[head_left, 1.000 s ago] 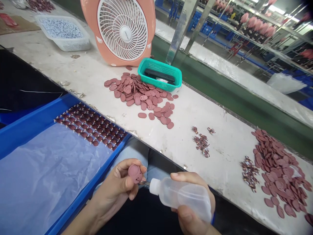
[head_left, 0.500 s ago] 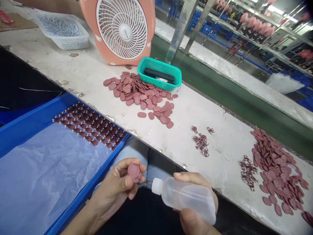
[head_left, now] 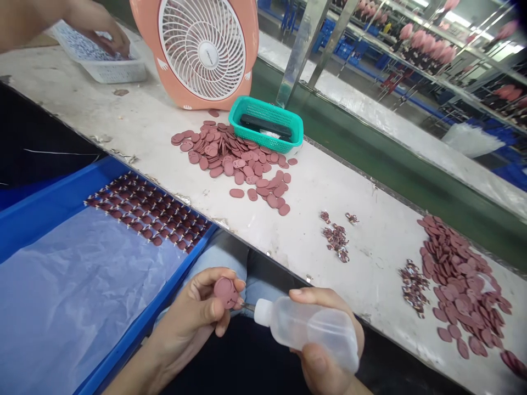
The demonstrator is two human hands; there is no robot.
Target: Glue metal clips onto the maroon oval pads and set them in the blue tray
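Between the thumb and fingers of my left hand point(head_left: 193, 312) is a small reddish-brown oval piece point(head_left: 225, 292) with tiny dark marks on its lower part. My right hand point(head_left: 329, 340) is wrapped round a translucent white squeeze bottle point(head_left: 313, 329), tilted on its side with a white cap. The bottle's thin metal tip point(head_left: 247, 307) points left and reaches the lower edge of the piece; whether it touches cannot be made out. Both hands are above my lap, in front of the table edge.
Loose oval pieces point(head_left: 230, 151) lie on the table point(head_left: 296, 241) beside a green basket point(head_left: 267, 118) and a fan point(head_left: 206, 55). More ovals point(head_left: 461, 280) and small dark parts point(head_left: 413, 285) are at right. A blue tray point(head_left: 24, 236) holds rows of pieces. Another person's hand point(head_left: 99, 27) is over a white basket point(head_left: 119, 70).
Another person's hand has come into the white basket at upper left. My hands, the oval piece and the bottle stay nearly in place; the view has shifted slightly.
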